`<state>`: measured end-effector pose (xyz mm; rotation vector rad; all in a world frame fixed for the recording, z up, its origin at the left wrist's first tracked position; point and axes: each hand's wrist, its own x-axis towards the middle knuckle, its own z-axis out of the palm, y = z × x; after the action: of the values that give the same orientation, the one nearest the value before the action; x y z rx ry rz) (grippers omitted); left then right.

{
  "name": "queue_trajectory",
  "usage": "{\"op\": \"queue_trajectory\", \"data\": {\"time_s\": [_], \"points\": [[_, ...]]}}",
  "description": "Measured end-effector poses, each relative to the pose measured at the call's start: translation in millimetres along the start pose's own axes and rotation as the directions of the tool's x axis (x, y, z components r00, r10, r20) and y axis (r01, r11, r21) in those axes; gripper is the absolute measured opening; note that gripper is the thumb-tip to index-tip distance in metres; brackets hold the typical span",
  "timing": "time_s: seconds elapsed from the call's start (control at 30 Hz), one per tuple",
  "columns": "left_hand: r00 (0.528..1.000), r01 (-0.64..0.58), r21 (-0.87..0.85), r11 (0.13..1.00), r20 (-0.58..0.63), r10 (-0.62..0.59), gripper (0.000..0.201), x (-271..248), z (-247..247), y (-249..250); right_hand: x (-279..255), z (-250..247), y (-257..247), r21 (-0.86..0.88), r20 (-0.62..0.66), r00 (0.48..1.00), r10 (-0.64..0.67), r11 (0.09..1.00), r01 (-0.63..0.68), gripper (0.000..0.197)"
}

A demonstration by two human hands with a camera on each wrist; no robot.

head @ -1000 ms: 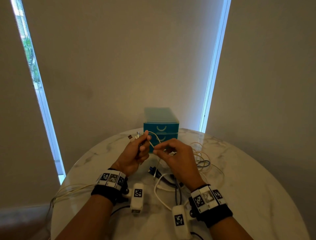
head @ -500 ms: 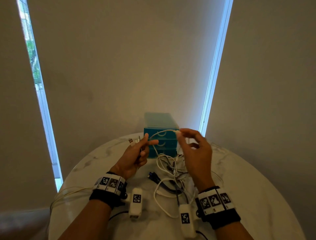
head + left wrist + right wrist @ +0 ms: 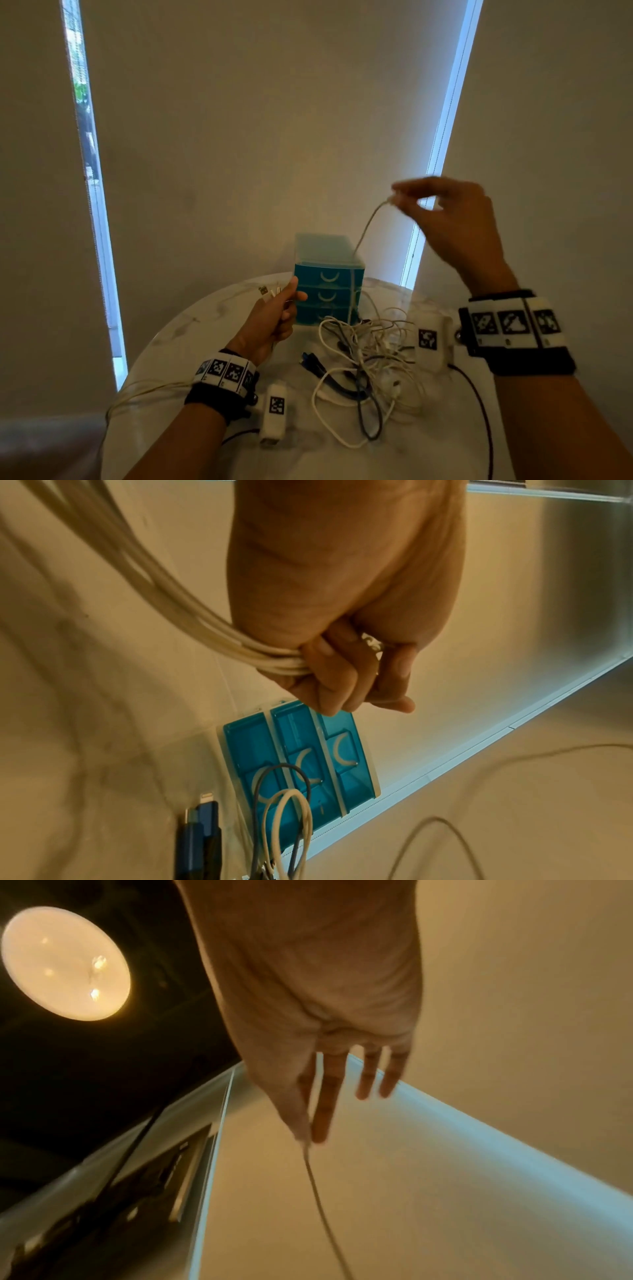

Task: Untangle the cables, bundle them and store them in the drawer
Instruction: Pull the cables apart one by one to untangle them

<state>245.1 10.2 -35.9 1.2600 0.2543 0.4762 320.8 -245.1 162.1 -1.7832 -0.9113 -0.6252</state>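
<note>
A tangle of white and dark cables (image 3: 366,363) lies on the round marble table (image 3: 428,445) in front of a teal three-drawer box (image 3: 327,291), all drawers closed. My left hand (image 3: 274,318) grips a bunch of white cable strands (image 3: 192,615), with plug ends (image 3: 269,293) sticking out past the fingers. My right hand (image 3: 445,212) is raised high above the box and pinches the end of one white cable (image 3: 368,221) between thumb and forefinger; that cable (image 3: 318,1191) runs down into the tangle.
White strands (image 3: 144,394) trail off the table's left edge. Dark blue plugs (image 3: 200,831) lie beside the box. Blinds hang behind the table, with bright window strips (image 3: 442,137) left and right. A ceiling lamp (image 3: 65,964) shows in the right wrist view.
My right hand has risen from beside the left hand to high up on the right, drawing one white cable out of the tangle. The left hand has stayed put, still gripping its strands.
</note>
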Motion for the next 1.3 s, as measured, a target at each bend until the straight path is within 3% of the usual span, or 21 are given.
{"op": "queue_trajectory", "data": {"time_s": [0.07, 0.1, 0.17, 0.2, 0.23, 0.27, 0.33, 0.4, 0.5, 0.77, 0.83, 0.9, 0.97, 1.03, 1.17, 1.23, 1.3], "points": [[1.0, -0.014, -0.016, 1.0, -0.008, 0.013, 0.048, -1, -1, 1, 11, 0, -12, 0.395, -0.069, 0.998, 0.011, 0.919, 0.017, 0.025], [1.0, -0.015, -0.028, 1.0, -0.01, 0.014, 0.048, -1, -1, 2, 13, 4, -15, 0.591, -0.057, 0.997, 0.056, 0.807, -0.012, 0.027], [1.0, -0.004, -0.066, 0.998, -0.003, 0.004, 0.049, -1, -1, 3, 9, 19, -14, 0.885, 0.109, 0.975, 0.194, 0.428, -0.184, 0.02], [1.0, 0.004, -0.095, 0.996, 0.006, -0.003, 0.05, -1, -1, 3, 1, 31, -11, 0.928, 0.227, 0.946, 0.233, 0.244, -0.282, 0.014], [1.0, 0.011, -0.131, 0.991, 0.02, -0.009, 0.051, -1, -2, 4, -13, 45, -5, 0.919, 0.328, 0.909, 0.258, 0.137, -0.371, 0.014], [0.999, 0.017, -0.171, 0.985, 0.041, -0.01, 0.054, -1, -2, 4, -29, 61, 3, 0.881, 0.408, 0.867, 0.287, 0.124, -0.456, 0.018], [0.996, 0.017, -0.244, 0.97, 0.094, 0.006, 0.062, -2, -3, 7, -66, 99, 23, 0.764, 0.493, 0.783, 0.378, 0.243, -0.598, 0.027], [0.99, 0.011, -0.279, 0.96, 0.137, 0.029, 0.072, -3, -3, 9, -101, 134, 41, 0.661, 0.487, 0.734, 0.473, 0.349, -0.664, 0.033], [0.985, 0.018, -0.248, 0.969, 0.172, 0.026, 0.078, -2, 0, 10, -127, 166, 60, 0.641, 0.417, 0.745, 0.521, 0.412, -0.648, 0.035], [0.984, -0.094, 0.056, 0.994, 0.155, 0.084, 0.031, -7, 12, 2, -133, 169, 66, 0.724, 0.375, 0.771, 0.516, 0.357, -0.591, 0.038], [0.984, -0.161, 0.058, 0.985, 0.091, 0.156, 0.034, -6, 12, 2, -133, 168, 69, 0.707, 0.439, 0.743, 0.505, 0.316, -0.632, 0.041], [0.977, -0.214, -0.008, 0.977, -0.019, 0.214, 0.036, -3, 9, 4, -134, 165, 73, 0.633, 0.585, 0.695, 0.418, 0.299, -0.714, 0.04], [0.952, -0.272, -0.149, 0.951, -0.186, 0.243, 0.028, 2, 2, 7, -138, 159, 80, 0.511, 0.719, 0.646, 0.256, 0.435, -0.741, 0.031], [0.918, -0.324, -0.256, 0.911, -0.316, 0.238, 0.032, 5, -6, 11, -143, 151, 87, 0.41, 0.805, 0.583, 0.11, 0.607, -0.681, 0.031], [0.907, -0.329, -0.289, 0.899, -0.362, 0.216, 0.044, 5, -10, 9, -145, 148, 92, 0.227, 0.911, 0.41, 0.046, 0.775, -0.59, 0.046], [0.919, -0.324, -0.327, 0.888, -0.331, 0.214, 0.04, 5, -9, 10, -146, 150, 93, 0.127, 0.919, 0.386, 0.083, 0.864, -0.486, 0.052], [0.927, -0.321, -0.364, 0.874, -0.312, 0.211, 0.039, 6, -12, 13, -145, 151, 92, 0.103, 0.904, 0.417, 0.096, 0.898, -0.429, 0.047]]}}
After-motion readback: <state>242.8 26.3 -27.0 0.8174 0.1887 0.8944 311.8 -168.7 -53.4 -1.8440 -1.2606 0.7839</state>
